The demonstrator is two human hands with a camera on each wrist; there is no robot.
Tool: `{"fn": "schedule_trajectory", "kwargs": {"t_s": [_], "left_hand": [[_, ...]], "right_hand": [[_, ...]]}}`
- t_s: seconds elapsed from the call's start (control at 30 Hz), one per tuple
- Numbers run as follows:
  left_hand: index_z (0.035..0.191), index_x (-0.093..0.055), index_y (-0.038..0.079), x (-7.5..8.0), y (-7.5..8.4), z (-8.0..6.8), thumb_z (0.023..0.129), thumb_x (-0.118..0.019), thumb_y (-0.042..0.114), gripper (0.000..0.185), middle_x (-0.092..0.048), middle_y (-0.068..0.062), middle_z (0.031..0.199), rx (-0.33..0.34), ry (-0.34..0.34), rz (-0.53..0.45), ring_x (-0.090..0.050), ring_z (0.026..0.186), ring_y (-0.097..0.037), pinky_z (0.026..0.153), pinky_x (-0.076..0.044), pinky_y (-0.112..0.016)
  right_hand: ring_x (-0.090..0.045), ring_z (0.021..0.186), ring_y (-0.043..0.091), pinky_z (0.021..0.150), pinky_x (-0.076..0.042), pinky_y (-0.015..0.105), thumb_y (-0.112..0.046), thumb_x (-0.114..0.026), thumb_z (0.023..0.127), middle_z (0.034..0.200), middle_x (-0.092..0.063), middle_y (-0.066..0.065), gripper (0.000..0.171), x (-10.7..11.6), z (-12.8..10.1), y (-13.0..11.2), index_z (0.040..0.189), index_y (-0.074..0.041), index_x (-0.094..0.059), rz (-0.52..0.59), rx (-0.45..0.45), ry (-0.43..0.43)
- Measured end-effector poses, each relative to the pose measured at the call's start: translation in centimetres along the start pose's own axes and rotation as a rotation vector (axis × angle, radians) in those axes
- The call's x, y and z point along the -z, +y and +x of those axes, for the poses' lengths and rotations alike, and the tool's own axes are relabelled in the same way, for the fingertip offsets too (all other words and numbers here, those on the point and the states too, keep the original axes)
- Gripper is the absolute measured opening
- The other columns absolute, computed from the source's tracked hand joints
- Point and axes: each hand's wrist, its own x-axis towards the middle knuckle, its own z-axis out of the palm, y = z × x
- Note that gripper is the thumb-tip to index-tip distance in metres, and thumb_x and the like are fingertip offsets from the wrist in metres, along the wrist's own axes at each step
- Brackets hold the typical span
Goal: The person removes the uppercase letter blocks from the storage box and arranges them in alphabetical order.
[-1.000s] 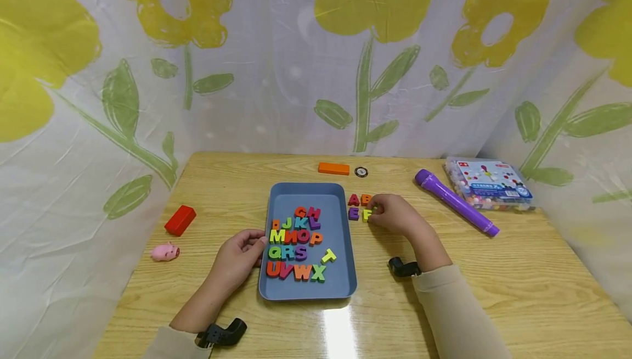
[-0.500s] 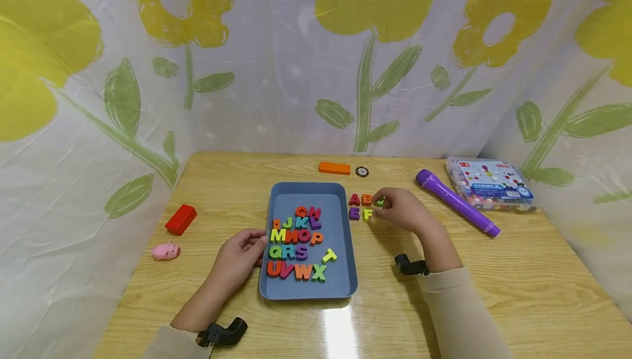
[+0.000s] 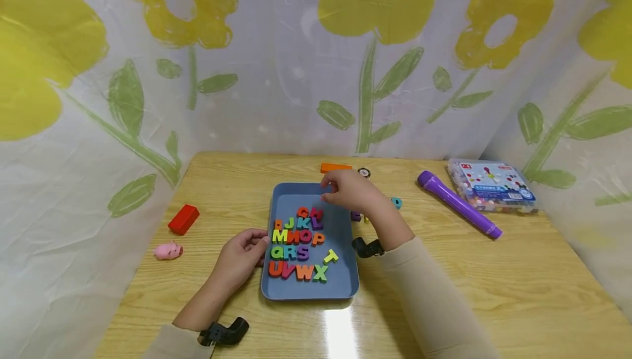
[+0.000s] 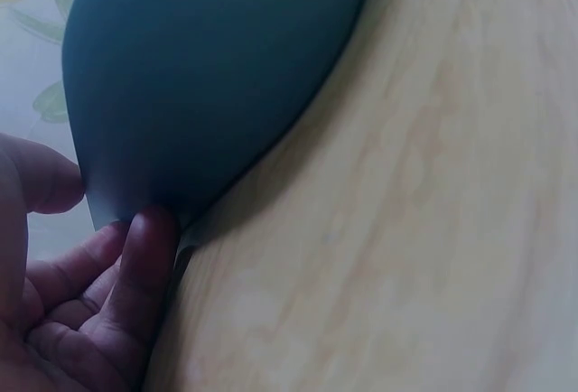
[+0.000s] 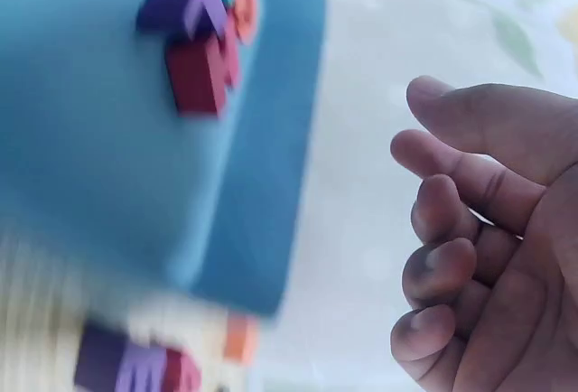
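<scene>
Hands first: left hand (image 3: 240,260) pinches the tray (image 3: 340,282) at its left edge; right hand (image 3: 350,189) hangs over the tray's far right corner, fingers loosely curled, narrow gap between thumb and index, nothing seen in it. Near edge of tray: row U (image 3: 275,269) to X (image 3: 320,273). T (image 3: 330,256) sits askew just beyond X, apart from Q-R-S. Counter's left edge, level with mid-tray: pink pig (image 3: 168,250), then red block (image 3: 184,219). Farther up the tray: M to P, J-K-L, then G (image 3: 303,213) and H (image 3: 316,214), tightly packed. Off the tray's right edge: E (image 3: 355,216) and a yellow letter (image 3: 366,219), mostly behind the right forearm; D (image 3: 397,202) clear of it. Purple stick (image 3: 459,205) and clear box (image 3: 494,186) toward counter's far right corner; orange block (image 3: 336,167) and round chip (image 3: 364,173) at the far edge. Risks, my read: a low right sleeve could sweep E or the yellow letter; wrist camera (image 3: 366,247) could knock the tray's right edge; a left-hand tug would likely jostle the rows; fingers dropping short could nudge H.
</scene>
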Motion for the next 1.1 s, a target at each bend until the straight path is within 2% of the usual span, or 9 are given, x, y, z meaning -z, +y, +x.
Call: {"fn": "schedule_trajectory", "kwargs": {"t_s": [0.1, 0.23, 0.43, 0.57, 0.8, 0.93, 1.03, 1.1], "left_hand": [[0.135, -0.069, 0.001, 0.1, 0.0, 0.0, 0.110, -0.067, 0.026, 0.036, -0.073, -0.017, 0.115, 0.000, 0.001, -0.001, -0.072, 0.090, -0.017, 0.074, -0.063, -0.024], [0.135, -0.069, 0.000, 0.0, 0.0, 0.0, 0.110, -0.067, 0.026, 0.036, -0.073, -0.017, 0.115, 0.000, -0.001, -0.004, -0.072, 0.091, -0.017, 0.074, -0.064, -0.025], [0.134, -0.070, 0.000, 0.0, 0.2, -0.1, 0.110, -0.067, 0.025, 0.035, -0.073, -0.017, 0.115, 0.000, -0.008, -0.014, -0.073, 0.092, -0.018, 0.075, -0.064, -0.025], [0.134, -0.070, -0.001, 0.1, 0.1, -0.1, 0.110, -0.066, 0.023, 0.034, -0.073, -0.017, 0.114, -0.002, -0.006, -0.012, -0.072, 0.091, -0.018, 0.074, -0.063, -0.024], [0.133, -0.070, -0.001, 0.1, 0.1, 0.0, 0.110, -0.065, 0.022, 0.032, -0.073, -0.017, 0.114, -0.002, -0.006, -0.020, -0.072, 0.091, -0.018, 0.074, -0.062, -0.024], [0.133, -0.070, -0.001, 0.0, 0.1, 0.0, 0.110, -0.066, 0.022, 0.033, -0.073, -0.017, 0.114, -0.005, -0.011, -0.026, -0.072, 0.091, -0.018, 0.074, -0.063, -0.024], [0.133, -0.070, -0.001, 0.0, 0.0, 0.0, 0.110, -0.066, 0.022, 0.033, -0.073, -0.016, 0.114, -0.008, -0.010, -0.025, -0.072, 0.091, -0.017, 0.074, -0.063, -0.024], [0.133, -0.070, 0.000, 0.1, 0.0, 0.0, 0.110, -0.066, 0.023, 0.033, -0.073, -0.016, 0.114, -0.006, -0.008, -0.023, -0.072, 0.090, -0.018, 0.074, -0.063, -0.025]], "right_hand": [[-0.061, 0.083, 0.021, 0.080, -0.056, 0.037, -0.024, -0.078, 0.102, 0.099, -0.071, 0.007, 0.031, -1.2, 1.9, -1.4, 0.128, -0.006, -0.076, -0.052, 0.023, -0.066], [-0.063, 0.090, 0.020, 0.085, -0.058, 0.038, -0.030, -0.080, 0.101, 0.112, -0.074, 0.004, 0.029, -2.6, 3.6, -2.6, 0.121, -0.009, -0.078, -0.121, 0.003, -0.144], [-0.066, 0.079, 0.018, 0.073, -0.055, 0.034, -0.034, -0.083, 0.098, 0.092, -0.072, 0.002, 0.022, -3.6, 4.3, -3.3, 0.099, -0.014, -0.076, -0.174, -0.057, -0.213], [-0.065, 0.076, 0.016, 0.070, -0.053, 0.032, -0.033, -0.084, 0.098, 0.088, -0.070, 0.000, 0.021, -3.9, 4.5, -3.4, 0.096, -0.015, -0.074, -0.181, -0.059, -0.215], [-0.066, 0.084, 0.019, 0.079, -0.057, 0.036, -0.028, -0.081, 0.101, 0.101, -0.072, 0.001, 0.014, -4.0, 4.7, -3.2, 0.108, -0.015, -0.078, -0.186, -0.036, -0.191], [-0.065, 0.095, 0.021, 0.093, -0.060, 0.040, -0.031, -0.081, 0.101, 0.117, -0.074, 0.004, 0.027, -4.2, 4.7, -2.7, 0.122, -0.014, -0.078, -0.198, -0.042, -0.169], [-0.065, 0.099, 0.022, 0.098, -0.060, 0.043, -0.035, -0.083, 0.098, 0.122, -0.075, 0.005, 0.034, -4.3, 4.5, -2.4, 0.125, -0.013, -0.078, -0.201, -0.054, -0.161], [-0.065, 0.098, 0.022, 0.096, -0.060, 0.043, -0.036, -0.084, 0.098, 0.121, -0.075, 0.005, 0.035, -4.3, 4.5, -2.3, 0.123, -0.013, -0.079, -0.213, -0.055, -0.167]]}}
